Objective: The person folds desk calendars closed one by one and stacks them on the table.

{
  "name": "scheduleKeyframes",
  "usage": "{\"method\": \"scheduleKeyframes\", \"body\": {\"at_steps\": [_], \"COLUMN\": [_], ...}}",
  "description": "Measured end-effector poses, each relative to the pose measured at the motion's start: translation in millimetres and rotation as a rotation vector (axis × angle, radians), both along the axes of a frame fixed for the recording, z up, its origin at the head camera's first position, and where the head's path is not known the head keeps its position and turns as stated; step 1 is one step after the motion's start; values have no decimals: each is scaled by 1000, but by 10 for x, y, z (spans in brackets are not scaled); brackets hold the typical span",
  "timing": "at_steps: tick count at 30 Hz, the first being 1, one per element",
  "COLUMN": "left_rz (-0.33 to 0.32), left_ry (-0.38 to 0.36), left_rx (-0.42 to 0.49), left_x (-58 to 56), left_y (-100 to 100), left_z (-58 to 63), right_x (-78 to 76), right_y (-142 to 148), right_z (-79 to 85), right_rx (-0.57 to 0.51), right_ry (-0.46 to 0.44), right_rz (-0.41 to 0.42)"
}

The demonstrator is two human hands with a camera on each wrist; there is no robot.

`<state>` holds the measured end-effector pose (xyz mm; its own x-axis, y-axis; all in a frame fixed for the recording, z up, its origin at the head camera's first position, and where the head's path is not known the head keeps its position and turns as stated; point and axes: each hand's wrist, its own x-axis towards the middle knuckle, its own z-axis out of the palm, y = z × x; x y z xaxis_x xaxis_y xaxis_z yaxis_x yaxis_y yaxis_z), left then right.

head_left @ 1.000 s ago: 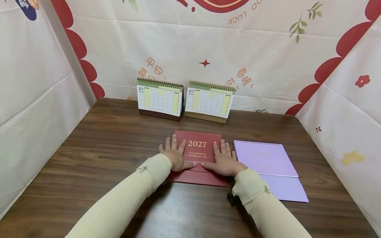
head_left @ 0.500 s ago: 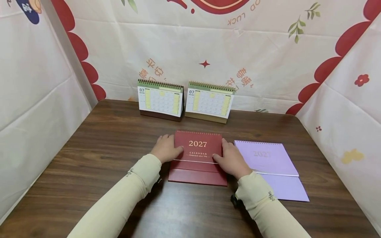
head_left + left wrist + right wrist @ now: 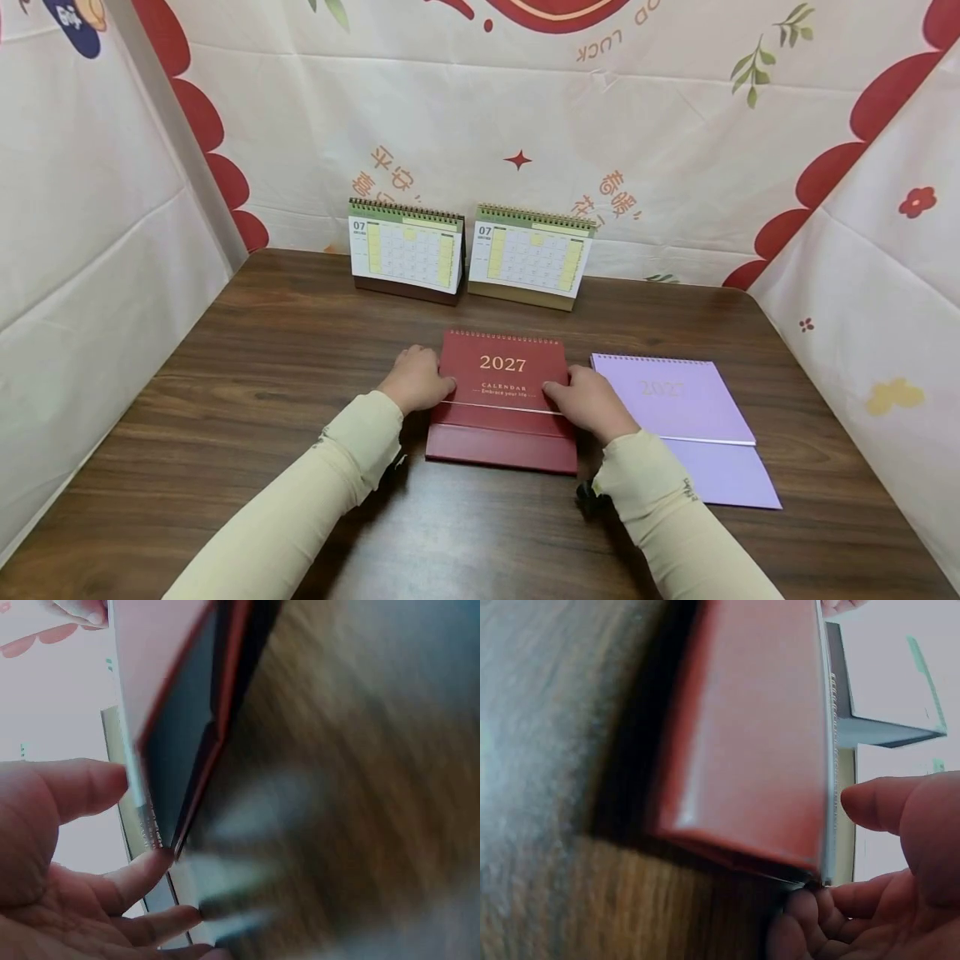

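Note:
A red desk calendar [image 3: 501, 429] marked 2027 is in the middle of the table, its spiral binding at the far edge. My left hand [image 3: 416, 379] holds its left side, thumb over the cover and fingers at the edge. On the opposite side my right hand [image 3: 596, 402] grips it the same way, its other fingers curled beneath the edge in the right wrist view. Seen from the left wrist, the calendar's folded stand [image 3: 180, 742] has a dark hollow inside. Close to my right hand lies a purple calendar [image 3: 678, 400], flat with its lower flap spread out.
Two calendars stand upright at the back, one with a brown base [image 3: 405, 258] and one with a gold base [image 3: 528, 262]. Behind them hangs a printed white cloth [image 3: 450, 100], which also walls both sides of the wooden table [image 3: 247, 358].
Both hands lay flat on the red calendar with fingers spread, then moved out to its sides and took hold of the edges. The calendar has shifted slightly to the right.

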<state>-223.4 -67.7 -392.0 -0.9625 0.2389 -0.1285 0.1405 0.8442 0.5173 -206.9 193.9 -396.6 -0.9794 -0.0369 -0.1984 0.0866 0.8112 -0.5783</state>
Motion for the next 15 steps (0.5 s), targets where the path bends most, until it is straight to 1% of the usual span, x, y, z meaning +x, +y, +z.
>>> {"method": "scheduleKeyframes", "body": {"at_steps": [2,4,6,8,10,12,15], "left_rz": [38,84,127,154,162,164,165], "left_ry": [-23,-53,-58,-48,-15,18,44], "left_rx": [63,149,223,272,291,288,298], "left_x": [-3,7,20,42,59,73,85], "left_y": [2,9,25,61,102,137,167], "left_z": [4,26,57,96,123,133,135], "right_x": [11,19,27,37,45,52,47], "right_y": [31,56,65,73,78,85,118], "right_z": [10,18,35,54,82,107,139], "right_rx": [-64,-120,-161,-182,-207,-230,-238], "right_ry": [-23,-30,-21,-2,12,14,24], "right_rz": [-26,-52,-72,-82,-91,-96,-92]}}
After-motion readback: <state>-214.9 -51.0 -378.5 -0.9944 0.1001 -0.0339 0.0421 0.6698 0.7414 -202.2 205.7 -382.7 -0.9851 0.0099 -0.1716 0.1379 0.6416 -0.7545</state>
